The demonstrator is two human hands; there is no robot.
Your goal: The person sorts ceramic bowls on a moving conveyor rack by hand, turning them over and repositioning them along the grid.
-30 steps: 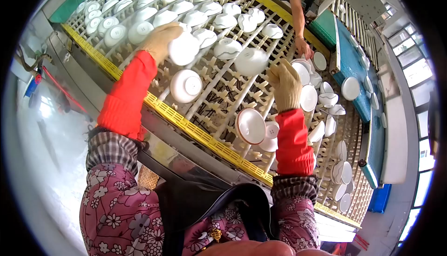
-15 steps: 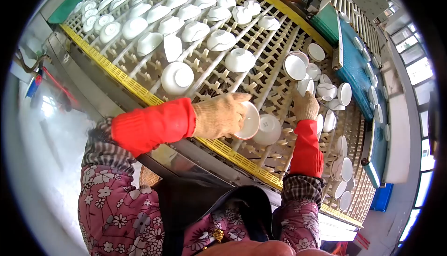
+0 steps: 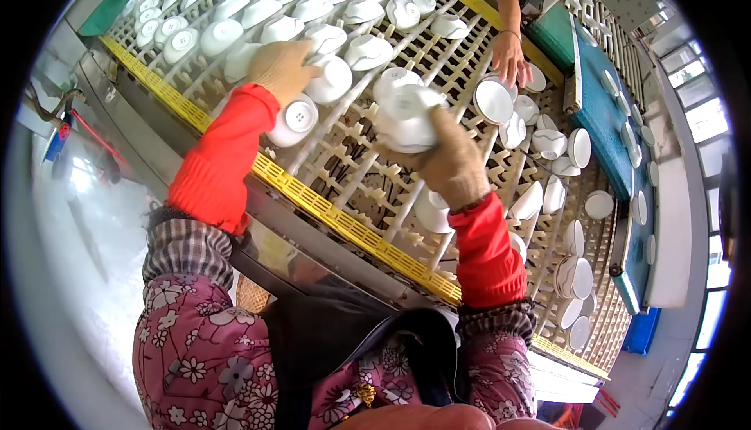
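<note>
My right hand, in a tan knit glove, grips a white bowl held bottom-up above the rack and blurred by motion. It partly covers another white bowl behind it. Further left, my gloved left hand reaches among the upturned bowls, its fingers against the side of a white bowl; the fingertips are partly hidden. Just below that hand, an upturned bowl rests near the yellow edge strip. Under my right wrist sits one more white bowl.
The slatted conveyor has pegs and a yellow edge strip. Many upturned bowls stand toward the far left. Loose and stacked bowls lie on the right, beside a blue belt. Another person's bare hand reaches over a bowl.
My left hand has moved up and left to the upturned bowls. My right hand has come left and lifted a bowl. The other person's bare hand has moved right and down toward the loose bowls.
</note>
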